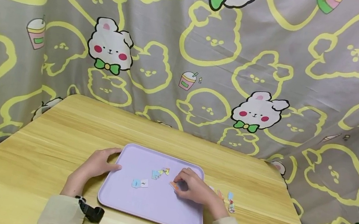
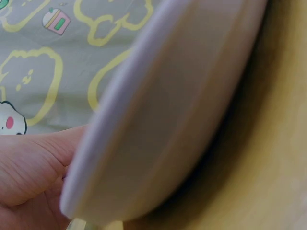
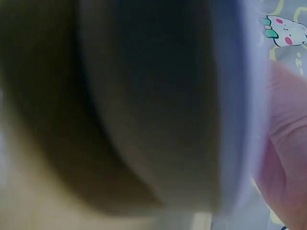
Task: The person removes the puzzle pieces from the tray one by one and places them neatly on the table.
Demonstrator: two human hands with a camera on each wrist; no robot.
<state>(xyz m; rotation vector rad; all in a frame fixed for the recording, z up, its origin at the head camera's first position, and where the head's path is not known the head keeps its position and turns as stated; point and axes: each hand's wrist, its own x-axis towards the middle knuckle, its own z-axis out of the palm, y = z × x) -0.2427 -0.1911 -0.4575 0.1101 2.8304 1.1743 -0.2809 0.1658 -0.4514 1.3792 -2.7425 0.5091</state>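
Lilac, the tray (image 1: 150,204) seems steadied by the left hand (image 1: 99,162), fingers gripping its edge; the right hand (image 1: 194,187) pinches an orange piece (image 1: 173,185) between fingers, probably for control.

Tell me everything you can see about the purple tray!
The tray is pale purple and rectangular, with rounded corners and a raised rim. It looks like smooth plastic. It sits flat on the wooden table, turned a little. The left hand holds its left edge, thumb over the rim. Small blue-and-white and blue-and-yellow pieces lie on it. Over its right half, the right hand pinches an orange piece; whether that touches the tray, I can't tell.
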